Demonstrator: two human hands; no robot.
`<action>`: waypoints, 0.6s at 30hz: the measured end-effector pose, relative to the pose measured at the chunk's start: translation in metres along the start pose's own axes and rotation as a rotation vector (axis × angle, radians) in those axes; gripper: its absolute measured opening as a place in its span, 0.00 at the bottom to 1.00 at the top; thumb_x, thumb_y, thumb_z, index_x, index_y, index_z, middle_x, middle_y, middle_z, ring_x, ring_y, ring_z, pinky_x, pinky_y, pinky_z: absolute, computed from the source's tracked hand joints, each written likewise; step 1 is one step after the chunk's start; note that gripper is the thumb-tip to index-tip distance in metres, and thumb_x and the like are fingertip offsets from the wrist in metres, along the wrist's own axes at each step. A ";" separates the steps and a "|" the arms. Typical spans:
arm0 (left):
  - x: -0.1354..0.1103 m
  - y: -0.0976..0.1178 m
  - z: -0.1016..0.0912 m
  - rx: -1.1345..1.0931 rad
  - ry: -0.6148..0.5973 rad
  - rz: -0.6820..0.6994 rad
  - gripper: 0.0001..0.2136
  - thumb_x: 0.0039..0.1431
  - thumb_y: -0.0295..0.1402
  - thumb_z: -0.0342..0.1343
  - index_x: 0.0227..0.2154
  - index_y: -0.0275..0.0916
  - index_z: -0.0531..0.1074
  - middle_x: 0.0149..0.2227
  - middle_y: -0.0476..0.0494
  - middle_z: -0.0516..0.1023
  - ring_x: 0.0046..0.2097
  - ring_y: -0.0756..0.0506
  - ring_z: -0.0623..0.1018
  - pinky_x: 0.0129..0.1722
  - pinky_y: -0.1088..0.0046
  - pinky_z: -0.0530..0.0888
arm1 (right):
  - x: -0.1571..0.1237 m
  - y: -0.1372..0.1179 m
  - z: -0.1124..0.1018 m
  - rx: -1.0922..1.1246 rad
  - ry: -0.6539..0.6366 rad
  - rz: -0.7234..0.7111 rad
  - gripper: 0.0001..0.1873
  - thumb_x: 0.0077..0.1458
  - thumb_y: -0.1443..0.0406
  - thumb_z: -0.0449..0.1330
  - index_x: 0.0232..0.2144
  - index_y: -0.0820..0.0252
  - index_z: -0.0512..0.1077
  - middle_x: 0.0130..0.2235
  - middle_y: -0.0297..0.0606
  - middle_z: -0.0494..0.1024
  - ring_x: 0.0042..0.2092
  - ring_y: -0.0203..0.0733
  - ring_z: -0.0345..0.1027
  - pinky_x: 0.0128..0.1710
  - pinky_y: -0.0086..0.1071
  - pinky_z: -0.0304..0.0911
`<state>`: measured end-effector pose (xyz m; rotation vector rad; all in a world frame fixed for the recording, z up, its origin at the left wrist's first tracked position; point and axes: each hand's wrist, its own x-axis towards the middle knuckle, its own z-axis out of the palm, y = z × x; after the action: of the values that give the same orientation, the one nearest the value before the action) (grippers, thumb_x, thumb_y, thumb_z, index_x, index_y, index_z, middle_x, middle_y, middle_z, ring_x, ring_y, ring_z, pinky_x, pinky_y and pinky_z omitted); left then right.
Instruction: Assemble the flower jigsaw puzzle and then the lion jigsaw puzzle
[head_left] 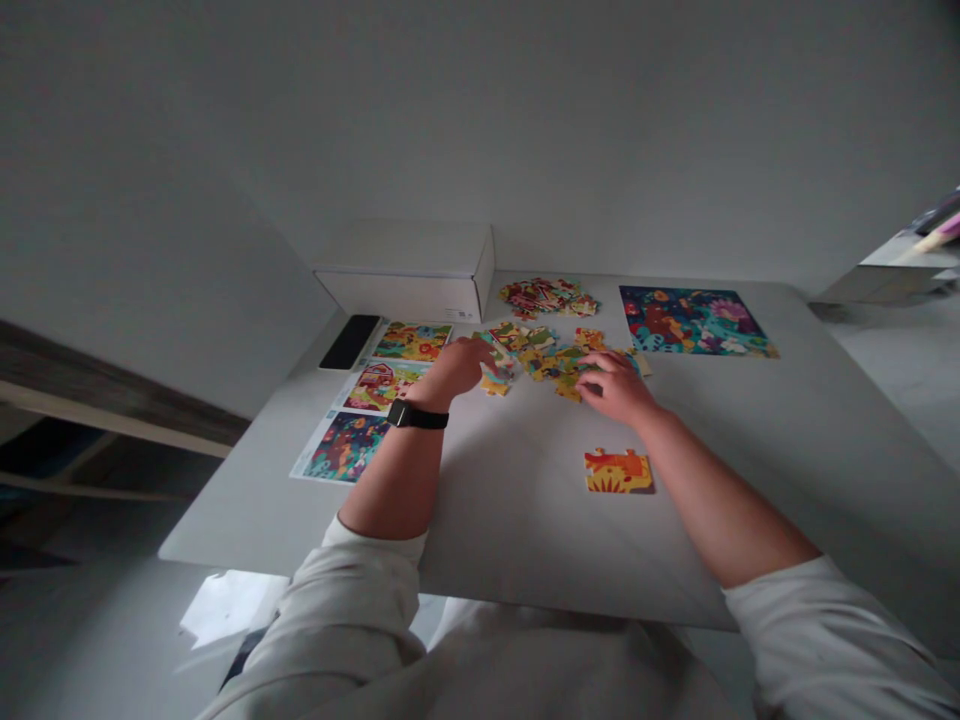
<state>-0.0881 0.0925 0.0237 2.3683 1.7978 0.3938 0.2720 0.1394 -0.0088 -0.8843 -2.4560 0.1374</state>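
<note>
A loose spread of jigsaw puzzle pieces [536, 362] lies on the white table [517, 520]. My left hand [466, 362] rests at its left side, fingers stretched toward the pieces and apart. At the right side, my right hand [613, 386] touches the pieces with bent fingers that stay apart; whether a piece is under the fingertips is hidden. Nearer to me, below my right hand, lie joined orange and yellow puzzle pieces [619, 472]. Behind the spread sits a second heap of puzzle pieces [549, 297].
A finished-looking dark blue puzzle picture [697, 322] lies at the back right. On the left is a reference sheet [352, 445] with three pictures, partly covered by my left arm. A black phone-like slab [349, 342] lies beside it, before a white box [405, 285].
</note>
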 end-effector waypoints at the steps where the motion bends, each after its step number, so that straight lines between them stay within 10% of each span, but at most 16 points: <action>1: -0.001 -0.001 -0.003 -0.005 0.016 -0.014 0.25 0.56 0.19 0.50 0.46 0.47 0.87 0.58 0.45 0.84 0.60 0.42 0.81 0.67 0.61 0.74 | 0.000 0.000 0.000 -0.008 0.002 0.000 0.08 0.64 0.63 0.66 0.34 0.50 0.86 0.54 0.43 0.83 0.60 0.57 0.74 0.64 0.57 0.66; 13: -0.007 0.011 -0.009 -0.056 -0.203 0.074 0.25 0.49 0.35 0.76 0.52 0.46 0.83 0.48 0.42 0.86 0.49 0.40 0.84 0.51 0.69 0.79 | 0.003 -0.004 -0.005 -0.014 0.013 -0.001 0.10 0.66 0.62 0.64 0.36 0.49 0.86 0.54 0.42 0.83 0.56 0.55 0.76 0.62 0.56 0.69; 18: -0.011 0.006 0.001 0.078 -0.235 -0.179 0.20 0.47 0.45 0.78 0.40 0.40 0.84 0.41 0.34 0.86 0.46 0.32 0.85 0.49 0.61 0.80 | 0.009 -0.005 -0.014 -0.024 0.010 -0.016 0.10 0.67 0.62 0.64 0.37 0.50 0.86 0.54 0.42 0.84 0.55 0.54 0.76 0.61 0.54 0.69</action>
<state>-0.0849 0.0803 0.0234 2.1704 1.9210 0.0217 0.2706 0.1394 0.0087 -0.8740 -2.4592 0.0973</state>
